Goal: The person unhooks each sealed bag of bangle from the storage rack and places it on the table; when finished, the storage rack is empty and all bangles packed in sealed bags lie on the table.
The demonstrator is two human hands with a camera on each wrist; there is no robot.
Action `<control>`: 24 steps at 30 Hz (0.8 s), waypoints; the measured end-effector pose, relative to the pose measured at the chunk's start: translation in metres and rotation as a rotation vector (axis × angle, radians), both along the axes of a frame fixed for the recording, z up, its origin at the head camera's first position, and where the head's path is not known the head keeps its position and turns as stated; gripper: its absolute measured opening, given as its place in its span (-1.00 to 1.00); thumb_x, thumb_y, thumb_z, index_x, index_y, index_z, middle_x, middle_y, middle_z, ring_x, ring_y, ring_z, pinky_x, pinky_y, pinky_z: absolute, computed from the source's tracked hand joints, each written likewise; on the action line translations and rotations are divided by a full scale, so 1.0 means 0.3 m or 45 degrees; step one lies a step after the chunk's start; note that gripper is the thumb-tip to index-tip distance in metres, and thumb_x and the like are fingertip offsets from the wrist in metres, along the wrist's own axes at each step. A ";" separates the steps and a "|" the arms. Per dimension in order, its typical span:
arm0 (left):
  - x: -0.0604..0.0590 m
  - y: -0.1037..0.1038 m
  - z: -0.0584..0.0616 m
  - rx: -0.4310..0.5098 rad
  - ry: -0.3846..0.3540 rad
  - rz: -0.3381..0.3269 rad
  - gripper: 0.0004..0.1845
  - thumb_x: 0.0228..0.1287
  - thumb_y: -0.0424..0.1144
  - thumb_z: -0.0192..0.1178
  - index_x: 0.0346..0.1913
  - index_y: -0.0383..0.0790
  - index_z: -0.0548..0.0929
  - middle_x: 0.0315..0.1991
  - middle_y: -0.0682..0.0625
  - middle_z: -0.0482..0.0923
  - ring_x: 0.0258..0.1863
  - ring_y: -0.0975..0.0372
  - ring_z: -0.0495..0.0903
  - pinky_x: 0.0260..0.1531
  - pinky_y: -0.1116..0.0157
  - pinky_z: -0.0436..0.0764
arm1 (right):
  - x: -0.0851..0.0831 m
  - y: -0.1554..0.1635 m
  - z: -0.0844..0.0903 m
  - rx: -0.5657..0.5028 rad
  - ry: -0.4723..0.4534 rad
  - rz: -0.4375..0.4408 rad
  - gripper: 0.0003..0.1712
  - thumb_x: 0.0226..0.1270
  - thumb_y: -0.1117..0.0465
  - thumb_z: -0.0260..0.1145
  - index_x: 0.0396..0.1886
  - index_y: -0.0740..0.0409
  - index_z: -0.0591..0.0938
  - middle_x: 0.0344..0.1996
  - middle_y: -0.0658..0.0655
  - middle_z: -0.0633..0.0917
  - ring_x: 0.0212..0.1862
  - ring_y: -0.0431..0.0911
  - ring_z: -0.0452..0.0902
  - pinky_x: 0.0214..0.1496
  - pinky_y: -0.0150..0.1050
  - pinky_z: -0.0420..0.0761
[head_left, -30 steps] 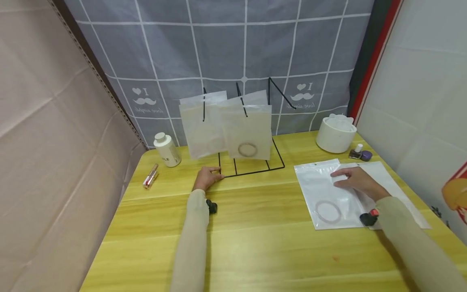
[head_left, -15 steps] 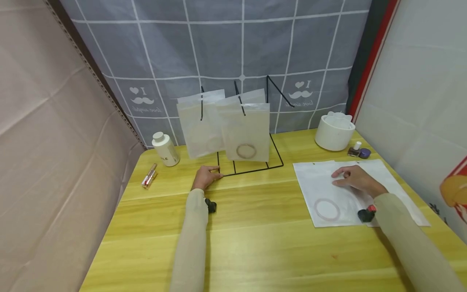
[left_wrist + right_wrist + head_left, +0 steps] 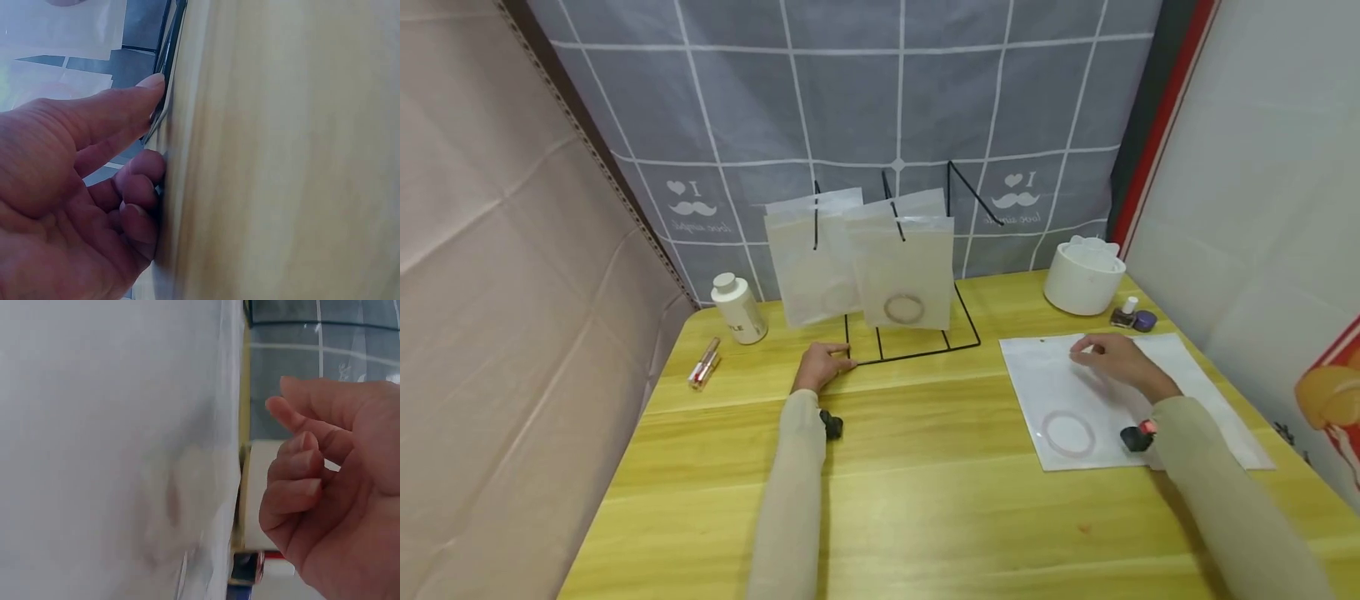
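My left hand [image 3: 822,365] holds the front left corner of a black wire display rack [image 3: 917,357], the thumb on its base wire [image 3: 169,59]. On the rack's hooks hang frosted plastic bags [image 3: 917,258], the front right one with a ring-shaped bracelet [image 3: 904,309] showing through. My right hand [image 3: 1116,362], fingers loosely bent and holding nothing, hovers above flat white plastic bags [image 3: 1026,387] on the table. A pale bracelet [image 3: 1067,433] shows in the left one of these. The right wrist view has the hand [image 3: 331,456] beside the bag surface [image 3: 94,425].
A white bottle [image 3: 741,312] and a lipstick tube [image 3: 704,363] stand left of the rack. A white round container [image 3: 1084,279], a nail polish bottle [image 3: 1124,313] and a small purple jar [image 3: 1145,322] are at the back right. A grey checked cloth [image 3: 730,100] hangs behind the table.
My right hand has lifted slightly off the bags and shifted a little left, its fingers drawing closer together. My left hand stays at the rack corner.
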State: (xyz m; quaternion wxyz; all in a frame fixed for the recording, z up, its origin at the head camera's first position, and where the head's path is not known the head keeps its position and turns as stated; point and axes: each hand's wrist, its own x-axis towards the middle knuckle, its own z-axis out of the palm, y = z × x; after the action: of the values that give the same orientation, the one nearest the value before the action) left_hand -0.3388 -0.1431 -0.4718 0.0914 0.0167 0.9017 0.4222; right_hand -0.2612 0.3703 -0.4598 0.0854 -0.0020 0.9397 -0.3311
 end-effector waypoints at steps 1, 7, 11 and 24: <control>0.001 -0.001 0.000 0.003 -0.002 0.004 -0.50 0.29 -0.19 0.40 0.29 -0.15 0.64 0.38 -0.21 0.45 0.43 -0.13 0.32 0.35 -0.07 0.39 | -0.006 -0.036 0.007 -0.022 0.028 0.006 -0.53 0.48 -0.03 0.29 0.10 0.28 0.65 -0.36 0.14 0.55 -0.29 -0.03 0.41 -0.34 -0.26 0.45; -0.001 -0.003 -0.006 0.033 -0.008 0.017 -0.51 0.29 -0.22 0.40 0.28 -0.17 0.64 0.38 -0.22 0.45 0.43 -0.14 0.31 0.34 -0.07 0.39 | -0.061 -0.302 0.036 -0.241 0.286 0.176 -0.63 0.49 0.17 0.28 0.13 0.33 0.63 -0.13 0.32 0.67 -0.10 0.13 0.60 -0.16 -0.14 0.65; -0.006 0.001 -0.017 0.036 -0.006 0.034 -0.51 0.28 -0.23 0.41 0.27 -0.16 0.65 0.38 -0.21 0.46 0.43 -0.13 0.32 0.35 -0.06 0.39 | -0.118 -0.452 0.068 -0.442 0.489 0.252 -0.58 0.47 0.27 0.30 0.26 0.28 0.58 0.22 0.34 0.54 0.28 0.22 0.44 0.24 0.15 0.52; 0.006 0.007 -0.008 0.033 0.041 0.030 -0.53 0.29 -0.25 0.40 0.26 -0.18 0.65 0.33 -0.19 0.52 0.42 -0.13 0.34 0.34 -0.05 0.41 | -0.171 -0.719 0.328 -0.738 0.821 0.368 -0.51 0.39 0.45 0.29 0.30 0.44 0.53 0.28 0.41 0.53 -0.50 -0.13 0.41 -0.37 -0.40 0.50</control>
State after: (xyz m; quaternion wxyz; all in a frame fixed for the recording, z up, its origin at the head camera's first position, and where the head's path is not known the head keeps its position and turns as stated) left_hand -0.3369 -0.1411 -0.4741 0.0715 0.0141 0.8977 0.4345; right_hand -0.3126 0.1547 -0.3613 -0.1702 -0.2600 0.7770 -0.5474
